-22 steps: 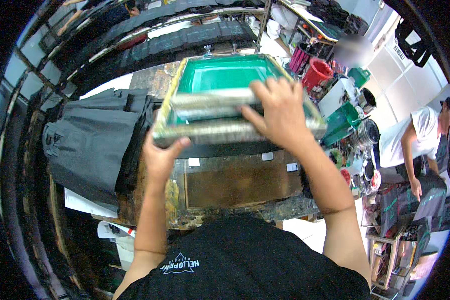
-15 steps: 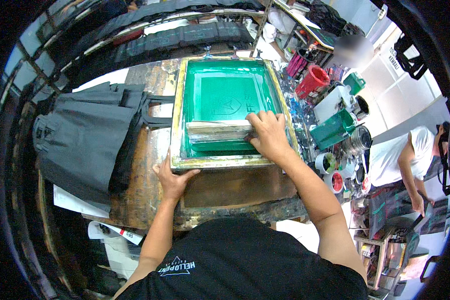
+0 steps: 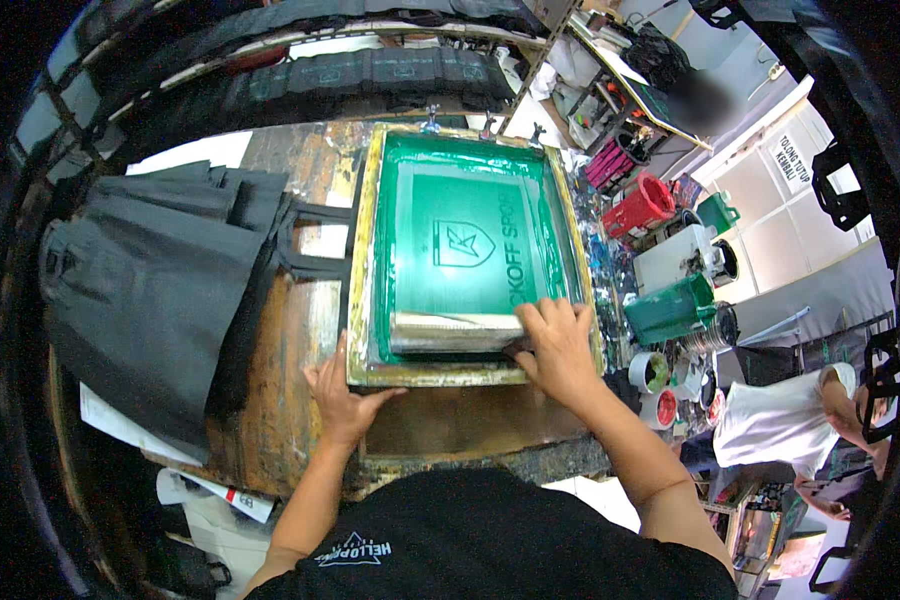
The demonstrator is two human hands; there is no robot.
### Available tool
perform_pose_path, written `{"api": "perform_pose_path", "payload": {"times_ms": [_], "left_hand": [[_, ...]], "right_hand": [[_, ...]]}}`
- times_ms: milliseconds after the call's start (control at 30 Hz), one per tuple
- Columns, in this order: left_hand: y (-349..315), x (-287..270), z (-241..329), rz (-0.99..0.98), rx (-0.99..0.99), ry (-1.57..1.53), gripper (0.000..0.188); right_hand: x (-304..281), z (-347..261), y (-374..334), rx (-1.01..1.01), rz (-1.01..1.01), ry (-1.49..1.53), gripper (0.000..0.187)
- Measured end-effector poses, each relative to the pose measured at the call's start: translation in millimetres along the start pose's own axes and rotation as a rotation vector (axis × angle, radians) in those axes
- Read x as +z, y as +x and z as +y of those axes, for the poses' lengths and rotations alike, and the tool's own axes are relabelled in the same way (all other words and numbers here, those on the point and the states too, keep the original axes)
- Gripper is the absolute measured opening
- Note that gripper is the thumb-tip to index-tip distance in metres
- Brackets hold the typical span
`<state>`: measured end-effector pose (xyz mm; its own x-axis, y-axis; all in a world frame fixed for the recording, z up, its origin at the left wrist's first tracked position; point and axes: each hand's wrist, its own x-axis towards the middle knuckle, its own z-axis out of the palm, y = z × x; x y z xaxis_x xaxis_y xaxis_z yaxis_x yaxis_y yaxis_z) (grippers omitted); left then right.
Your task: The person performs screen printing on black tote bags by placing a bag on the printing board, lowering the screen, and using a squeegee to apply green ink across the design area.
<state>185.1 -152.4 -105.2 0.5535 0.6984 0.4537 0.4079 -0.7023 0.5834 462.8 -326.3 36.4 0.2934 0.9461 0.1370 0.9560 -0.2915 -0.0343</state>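
A screen printing frame (image 3: 440,378) with a worn, yellow-stained rim lies on the table. Wet green ink coats its mesh (image 3: 445,290), where a shield emblem and a line of lettering show. My right hand (image 3: 560,350) is closed over the right end of a squeegee (image 3: 450,333), which lies crosswise near the frame's front edge. The squeegee's blade is hidden in the ink. At the front left corner of the frame, my left hand (image 3: 340,400) grips the rim, thumb along the front and fingers up the side.
Black fabric bags (image 3: 160,290) are piled on the left, their straps reaching the frame. Red bucket (image 3: 640,205), green container (image 3: 670,305) and several ink pots line the right side. Clamps (image 3: 488,125) stand behind the frame. Another person (image 3: 780,420) is at the far right.
The squeegee and my right hand have come toward me, down the screen. More of the emblem and lettering shows behind them. My left hand stays at the corner; the head view has shifted slightly.
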Motion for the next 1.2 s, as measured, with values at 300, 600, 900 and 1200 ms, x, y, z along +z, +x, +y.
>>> {"api": "perform_pose_path", "payload": {"times_ms": [300, 600, 900, 1200], "left_hand": [[1.7, -3.3, -1.9, -0.045, 0.013, 0.018, 0.13], [-1.5, -2.5, -6.2, -0.036, 0.026, 0.042, 0.131], [-2.8, -5.6, 3.0, -0.033, -0.053, 0.085, 0.116], [1.2, -7.2, 12.8, -0.092, -0.111, 0.278, 0.108]], "right_hand": [[38.4, 56.2, 108.3, -0.061, 0.149, -0.029, 0.059], [85.7, 146.3, 278.0, -0.064, 0.203, -0.132, 0.076], [77.0, 145.2, 296.0, 0.006, 0.07, -0.076, 0.077], [88.1, 152.8, 265.9, 0.029, 0.29, -0.087, 0.079]]}}
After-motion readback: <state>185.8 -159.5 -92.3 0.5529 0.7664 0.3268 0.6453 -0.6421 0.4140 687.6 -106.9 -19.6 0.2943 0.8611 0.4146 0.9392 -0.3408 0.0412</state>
